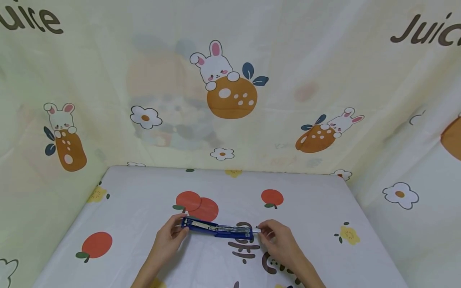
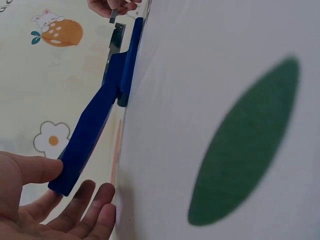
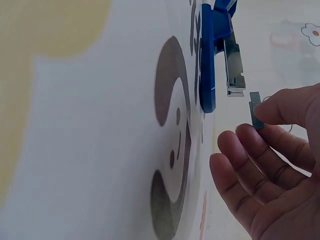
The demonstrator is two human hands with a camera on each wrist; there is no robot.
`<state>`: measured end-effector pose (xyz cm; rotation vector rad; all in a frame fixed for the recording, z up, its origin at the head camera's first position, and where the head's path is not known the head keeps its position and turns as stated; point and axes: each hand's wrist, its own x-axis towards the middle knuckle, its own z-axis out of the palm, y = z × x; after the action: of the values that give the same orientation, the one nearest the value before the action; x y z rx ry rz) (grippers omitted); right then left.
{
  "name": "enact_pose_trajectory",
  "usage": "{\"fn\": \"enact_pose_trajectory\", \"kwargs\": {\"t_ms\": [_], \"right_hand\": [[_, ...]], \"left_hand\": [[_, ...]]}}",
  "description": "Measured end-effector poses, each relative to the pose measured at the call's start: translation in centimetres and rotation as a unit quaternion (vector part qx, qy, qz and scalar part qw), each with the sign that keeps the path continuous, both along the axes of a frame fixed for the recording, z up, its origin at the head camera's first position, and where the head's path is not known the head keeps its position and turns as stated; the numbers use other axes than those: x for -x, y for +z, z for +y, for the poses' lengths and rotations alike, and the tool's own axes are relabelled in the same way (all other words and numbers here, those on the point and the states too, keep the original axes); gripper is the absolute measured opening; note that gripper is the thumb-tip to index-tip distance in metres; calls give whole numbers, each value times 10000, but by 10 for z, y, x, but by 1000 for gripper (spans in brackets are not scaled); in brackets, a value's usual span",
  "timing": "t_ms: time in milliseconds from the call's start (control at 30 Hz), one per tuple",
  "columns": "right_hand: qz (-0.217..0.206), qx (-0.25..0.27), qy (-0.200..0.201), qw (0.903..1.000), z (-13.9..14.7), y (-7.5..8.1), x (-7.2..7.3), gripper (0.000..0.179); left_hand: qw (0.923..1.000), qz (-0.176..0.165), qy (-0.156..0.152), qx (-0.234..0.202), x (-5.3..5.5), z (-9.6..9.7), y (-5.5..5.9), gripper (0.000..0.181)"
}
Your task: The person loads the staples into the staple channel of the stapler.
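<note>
Apparently at the step of loading an opened stapler (image 1: 217, 232) with a staple strip (image 1: 256, 230), though possibly drawing it out instead.

From the head: count one stapler, opened out lengthwise over the cloth (image 1: 144, 224); one strip, at the stapler's right end; two hands, one at either end. Find the left hand (image 1: 172, 233) with the stapler's left end in its grasp, and the right hand (image 1: 277, 240) with the strip pinched in its fingers. Beyond the stapler, count three red fruits (image 1: 203, 210); well to its left, one more, making four. Farther back, on the curtain (image 1: 162, 20), count three rabbits (image 1: 216, 70).

From the left wrist: see one lid (image 2: 82, 135), tilted away from the stapler's body and held at its outer end by thumb and fingers.

From the right wrist: see one magazine (image 3: 232, 60) above one base (image 3: 207, 60), with the strip near the magazine's tip but apart, pinched at the thumb. Cannot tell the number of staples in it. If loading, probably calls next for squaring the strip to the magazine while steadying the lid; if unloading, for setting the strip aside.
</note>
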<state>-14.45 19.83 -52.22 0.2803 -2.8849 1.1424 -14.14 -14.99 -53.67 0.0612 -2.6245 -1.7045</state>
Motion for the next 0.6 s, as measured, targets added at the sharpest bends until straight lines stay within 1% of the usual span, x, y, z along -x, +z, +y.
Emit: {"fn": "enact_pose_trajectory", "kwargs": {"t_ms": [200,433,600], "right_hand": [[1,-16,-81,10000,-1,-2,1,20],[254,8,-29,9997,-3,-5,1,21],[285,-7,-36,9996,-3,-6,2,21]], "left_hand": [[10000,-97,7,2,-1,1,1,42],[9999,-125,5,-12,0,0,0,43],[9999,-116,-4,8,-1,0,0,43]]}}
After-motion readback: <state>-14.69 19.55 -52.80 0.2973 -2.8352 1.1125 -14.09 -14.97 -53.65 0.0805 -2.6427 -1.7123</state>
